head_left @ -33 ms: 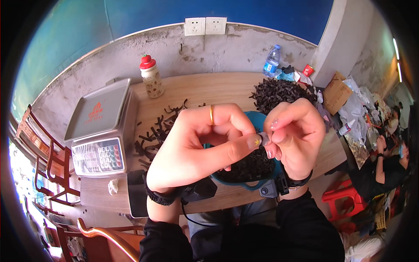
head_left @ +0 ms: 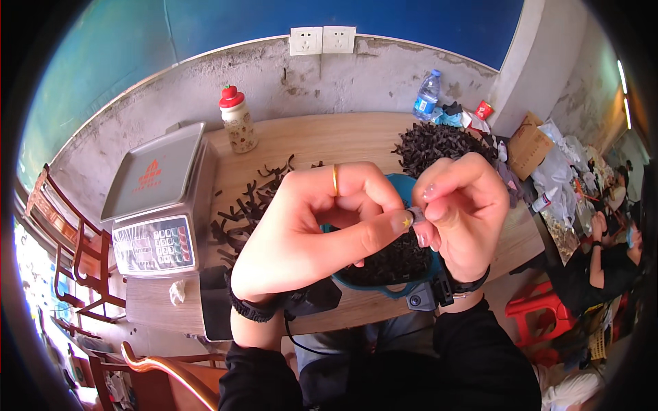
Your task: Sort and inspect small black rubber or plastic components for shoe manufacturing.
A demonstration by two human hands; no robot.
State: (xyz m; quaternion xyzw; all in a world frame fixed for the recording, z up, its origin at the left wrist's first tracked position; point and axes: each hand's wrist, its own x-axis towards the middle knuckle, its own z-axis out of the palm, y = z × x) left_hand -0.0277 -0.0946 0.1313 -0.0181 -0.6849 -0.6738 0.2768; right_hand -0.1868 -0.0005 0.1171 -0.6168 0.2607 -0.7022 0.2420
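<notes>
Both hands meet above a teal basin (head_left: 380, 291) of short black strips (head_left: 391, 264). My left hand (head_left: 301, 229), with a gold ring, pinches a small greyish piece (head_left: 417, 214) between thumb and index finger. My right hand (head_left: 469, 212) has its thumb and fingers closed on the other side of that same piece. Most of the piece is hidden by the fingertips, so I cannot make out its kind. Loose black strips (head_left: 243, 205) lie on the wooden table beyond my left hand. A larger heap of them (head_left: 445, 147) lies beyond my right hand.
A scale (head_left: 157, 198) stands at the left, near a red-capped bottle (head_left: 240, 127). At the back right are a water bottle (head_left: 426, 96), crumpled wrappers and a cardboard box (head_left: 531, 147). A red stool (head_left: 538, 312) and another person's arm (head_left: 598, 260) are at the right.
The fingertips of my right hand have shifted slightly, and a little more of the greyish piece shows between the two hands. Everything else looks the same.
</notes>
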